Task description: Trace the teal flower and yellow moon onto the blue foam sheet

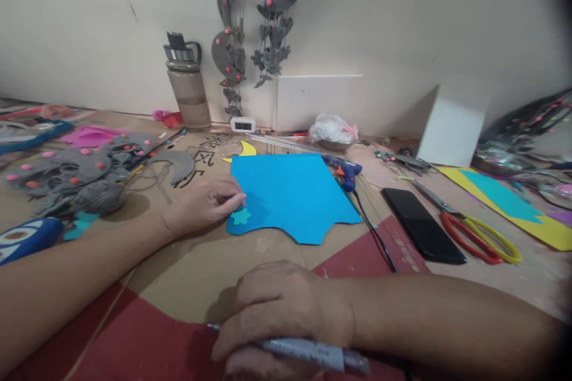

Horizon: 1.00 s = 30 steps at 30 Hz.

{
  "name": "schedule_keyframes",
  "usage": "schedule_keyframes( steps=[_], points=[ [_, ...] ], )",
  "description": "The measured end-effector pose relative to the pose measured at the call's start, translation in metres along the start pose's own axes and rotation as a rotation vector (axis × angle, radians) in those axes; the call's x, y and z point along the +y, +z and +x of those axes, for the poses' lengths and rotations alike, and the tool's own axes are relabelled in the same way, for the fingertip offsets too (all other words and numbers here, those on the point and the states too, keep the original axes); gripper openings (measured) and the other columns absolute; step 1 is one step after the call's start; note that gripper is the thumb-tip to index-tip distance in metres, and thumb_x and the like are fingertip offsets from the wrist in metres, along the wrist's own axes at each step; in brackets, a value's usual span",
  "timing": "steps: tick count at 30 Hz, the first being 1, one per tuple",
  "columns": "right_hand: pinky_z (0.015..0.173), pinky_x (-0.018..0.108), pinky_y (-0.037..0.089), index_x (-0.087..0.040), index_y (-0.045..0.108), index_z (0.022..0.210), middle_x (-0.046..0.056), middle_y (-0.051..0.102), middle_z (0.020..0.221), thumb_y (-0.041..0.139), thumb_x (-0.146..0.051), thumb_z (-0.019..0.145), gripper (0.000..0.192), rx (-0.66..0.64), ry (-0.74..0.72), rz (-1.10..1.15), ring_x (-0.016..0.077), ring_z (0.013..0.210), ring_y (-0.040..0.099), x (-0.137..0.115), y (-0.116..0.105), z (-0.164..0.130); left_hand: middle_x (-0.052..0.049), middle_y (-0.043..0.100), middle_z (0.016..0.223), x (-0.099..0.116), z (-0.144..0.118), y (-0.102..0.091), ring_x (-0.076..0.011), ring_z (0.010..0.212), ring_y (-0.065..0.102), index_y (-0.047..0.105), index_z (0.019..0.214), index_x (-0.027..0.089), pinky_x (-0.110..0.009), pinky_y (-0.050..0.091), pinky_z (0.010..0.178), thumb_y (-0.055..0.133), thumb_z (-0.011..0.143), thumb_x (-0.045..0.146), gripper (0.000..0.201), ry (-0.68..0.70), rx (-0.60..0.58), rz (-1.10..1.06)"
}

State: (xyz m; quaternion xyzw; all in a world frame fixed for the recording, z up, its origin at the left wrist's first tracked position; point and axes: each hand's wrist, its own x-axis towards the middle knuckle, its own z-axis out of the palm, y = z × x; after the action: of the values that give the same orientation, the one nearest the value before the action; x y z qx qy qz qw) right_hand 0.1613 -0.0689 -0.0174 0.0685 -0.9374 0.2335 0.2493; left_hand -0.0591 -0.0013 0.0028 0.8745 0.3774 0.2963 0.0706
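Head view: my left hand [203,203] lies on the surface with its fingers [232,195] curled and pinched at the left edge of the blue foam sheet [292,193], just above a small teal star cutout [241,216] that rests on the sheet's lower left corner. I cannot tell whether the fingertips grip the sheet's edge or only press on it. My right hand [279,312] sits nearer to me, closed loosely around a silvery pen-like tool [308,351] that lies across under the palm.

I judge the step in hand to be placing or holding the star on the sheet, with the tool ready. The next move seems to call for a steady left hand on the sheet while the right brings the tool's tip across to the star without nudging it.

Farther out, a blue glue gun [346,171] lies at the sheet's right edge, then a black phone [422,225] and red-and-yellow scissors [478,232]. To the left are grey felt moons [75,166]; a water bottle [187,86] stands by the wall.
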Motion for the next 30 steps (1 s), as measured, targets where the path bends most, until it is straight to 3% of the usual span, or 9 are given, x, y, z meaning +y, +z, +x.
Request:
schedule_keyframes(
  steps=[5,11,12,15,20,24,30],
  points=[
    [0.085,0.019,0.05,-0.016,0.061,0.108,0.002,0.07,0.084,0.047,-0.04,0.096,0.03,0.039,0.009,-0.042,0.0103,0.088,0.066,0.004,0.004,-0.003,-0.001,0.072,0.08,-0.001,0.0,0.001,-0.0115,0.073,0.064,0.07,0.073,0.018,-0.02,0.045,0.069,0.048,0.096,0.032,0.034,0.001,0.01,0.003],
    [0.072,0.018,0.052,-0.014,0.059,0.101,0.003,0.069,0.082,0.052,-0.035,0.095,0.022,0.34,-0.086,0.022,0.0097,0.075,0.065,-0.003,-0.008,0.002,-0.001,0.073,0.079,-0.001,0.001,0.0,-0.0127,0.073,0.066,0.071,0.072,0.019,-0.021,0.047,0.07,0.049,0.094,0.033,0.034,-0.067,0.045,-0.051],
    [0.072,0.021,0.052,-0.014,0.06,0.103,0.004,0.069,0.083,0.051,-0.029,0.094,0.019,0.339,-0.025,0.033,0.0109,0.076,0.065,-0.006,-0.013,0.002,-0.001,0.073,0.079,-0.001,0.001,0.0,-0.0132,0.074,0.066,0.071,0.072,0.019,-0.021,0.048,0.07,0.049,0.094,0.033,0.034,-0.099,0.062,-0.057],
    [0.073,0.025,0.051,-0.016,0.061,0.105,0.004,0.067,0.088,0.057,-0.019,0.089,0.017,0.526,0.221,0.037,0.0127,0.08,0.062,-0.007,-0.028,0.001,-0.002,0.074,0.08,-0.002,0.001,-0.002,-0.0148,0.077,0.066,0.072,0.073,0.018,-0.024,0.049,0.074,0.051,0.092,0.035,0.034,-0.142,0.104,-0.09],
    [0.069,0.025,0.046,-0.02,0.061,0.105,0.002,0.061,0.095,0.062,-0.022,0.089,0.016,0.848,0.553,0.037,0.0116,0.078,0.057,0.018,-0.04,-0.003,-0.003,0.072,0.083,-0.002,0.003,-0.005,-0.014,0.078,0.064,0.072,0.078,0.017,-0.024,0.049,0.075,0.054,0.092,0.034,0.028,-0.09,0.035,-0.137],
    [0.061,0.026,0.044,-0.021,0.061,0.105,-0.001,0.057,0.082,0.061,-0.03,0.089,0.018,0.896,0.748,0.166,0.0118,0.068,0.053,0.032,-0.042,-0.002,-0.005,0.071,0.084,0.002,0.002,-0.007,-0.0131,0.077,0.063,0.071,0.078,0.015,-0.023,0.048,0.074,0.056,0.092,0.029,0.025,0.005,-0.036,-0.115],
    [0.062,0.026,0.043,-0.023,0.063,0.101,-0.002,0.058,0.079,0.061,-0.033,0.09,0.015,0.883,0.844,0.171,0.0119,0.07,0.053,0.04,-0.044,-0.007,-0.006,0.071,0.084,0.001,-0.007,-0.005,-0.0139,0.079,0.064,0.072,0.076,0.015,-0.024,0.049,0.076,0.055,0.093,0.023,0.024,0.174,-0.096,-0.09]
  ],
)
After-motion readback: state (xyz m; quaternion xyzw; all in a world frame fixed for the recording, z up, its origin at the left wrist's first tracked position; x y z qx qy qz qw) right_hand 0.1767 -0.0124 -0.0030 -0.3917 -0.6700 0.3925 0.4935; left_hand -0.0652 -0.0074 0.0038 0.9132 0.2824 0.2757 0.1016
